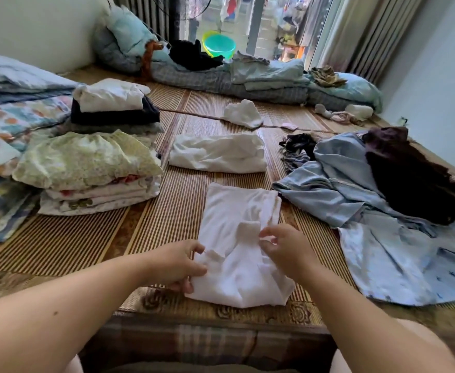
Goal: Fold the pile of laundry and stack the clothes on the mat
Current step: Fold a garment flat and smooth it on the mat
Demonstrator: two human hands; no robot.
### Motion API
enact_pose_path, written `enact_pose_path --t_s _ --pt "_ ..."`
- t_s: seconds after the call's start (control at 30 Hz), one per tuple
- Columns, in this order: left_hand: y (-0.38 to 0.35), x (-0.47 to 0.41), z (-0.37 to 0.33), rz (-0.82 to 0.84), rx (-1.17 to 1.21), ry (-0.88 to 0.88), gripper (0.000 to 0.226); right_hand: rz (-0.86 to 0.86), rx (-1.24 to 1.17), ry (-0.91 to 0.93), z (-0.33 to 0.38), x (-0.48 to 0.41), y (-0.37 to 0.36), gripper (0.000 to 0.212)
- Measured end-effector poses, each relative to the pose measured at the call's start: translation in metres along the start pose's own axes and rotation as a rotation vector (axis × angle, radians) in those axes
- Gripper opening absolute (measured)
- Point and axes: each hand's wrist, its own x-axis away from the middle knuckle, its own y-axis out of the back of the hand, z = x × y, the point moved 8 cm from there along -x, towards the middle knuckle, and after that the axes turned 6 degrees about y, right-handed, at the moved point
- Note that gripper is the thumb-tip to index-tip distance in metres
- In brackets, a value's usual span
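At the far left of the woven mat [91, 238] stands a stack of folded clothes [91, 168]: floral pieces at the bottom, a pale green printed one over them, and behind it dark and white items piled higher. Nearer the middle, the left hand [179, 263] grips the left edge of a white garment [237, 232], thumb on top and fingers curled under the cloth. The garment is plain white, thin and soft, lying lengthwise away from the person with its sides folded in, creased and bunched at the near end. The right hand [285, 251] pinches a fold near its centre with curled fingers. Beyond it lies another folded white piece [218, 153]. To the right spreads the unfolded pile [369, 189], light blue fabric under a dark brown garment [409, 179].
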Motion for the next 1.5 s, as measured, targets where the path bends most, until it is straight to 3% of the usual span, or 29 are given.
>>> enact_pose_path --t_s 0.07,0.13,0.23,0.33,0.37,0.43,0.5,0.6,0.7,0.83,0.97,1.07,1.17,1.27,1.37,1.5 --pt "0.003 -0.001 -0.004 -0.035 -0.103 -0.053 0.073 0.054 0.016 0.155 0.006 0.017 -0.014 0.017" --pt "0.004 0.000 -0.014 -0.071 -0.166 -0.135 0.077 0.154 0.092 0.302 0.013 0.035 -0.024 0.037" --pt "0.007 0.003 -0.022 -0.113 -0.123 -0.159 0.063 0.336 0.239 0.331 0.010 0.052 -0.038 0.072" --pt "-0.002 0.007 -0.016 -0.085 -0.302 -0.193 0.037 0.400 0.367 0.326 0.004 0.059 -0.044 0.085" --pt "-0.008 0.009 -0.011 -0.077 -0.466 -0.213 0.045 0.414 0.380 0.325 0.003 0.061 -0.045 0.084" --pt "-0.021 0.007 0.000 -0.115 -0.844 -0.232 0.081 0.406 0.385 0.318 0.002 0.064 -0.043 0.073" --pt "-0.027 0.005 0.000 -0.220 -1.014 -0.261 0.092 0.347 0.404 0.337 0.000 0.066 -0.036 0.053" --pt "-0.031 0.012 -0.011 -0.359 -1.090 -0.382 0.064 0.279 0.486 0.361 0.000 0.071 -0.029 0.039" --pt "-0.033 0.018 -0.020 -0.338 -1.141 -0.471 0.045 0.247 0.402 0.308 -0.003 0.073 -0.021 0.028" --pt "-0.021 0.030 -0.035 -0.269 -0.930 -0.503 0.020 0.345 0.013 0.100 -0.015 0.078 -0.004 0.016" --pt "0.006 0.041 -0.053 -0.188 -0.345 -0.502 0.020 0.397 -0.299 0.040 -0.005 0.072 0.023 0.016" --pt "0.027 0.034 -0.067 -0.180 -0.018 -0.519 0.029 0.330 -0.562 0.021 0.003 0.049 0.050 0.012" --pt "0.045 0.016 -0.076 -0.276 0.237 -0.522 0.050 0.196 -0.715 -0.098 -0.011 0.011 0.065 0.015" --pt "0.057 -0.020 -0.077 -0.418 0.421 -0.417 0.026 0.009 -0.693 -0.284 -0.041 -0.030 0.063 0.025" --pt "0.057 -0.062 -0.070 -0.363 0.570 -0.215 0.037 -0.060 -0.588 -0.366 -0.061 -0.061 0.052 0.030" --pt "0.046 -0.094 -0.054 -0.330 0.156 -0.056 0.060 -0.035 -0.088 -0.427 -0.090 -0.071 0.034 0.038"
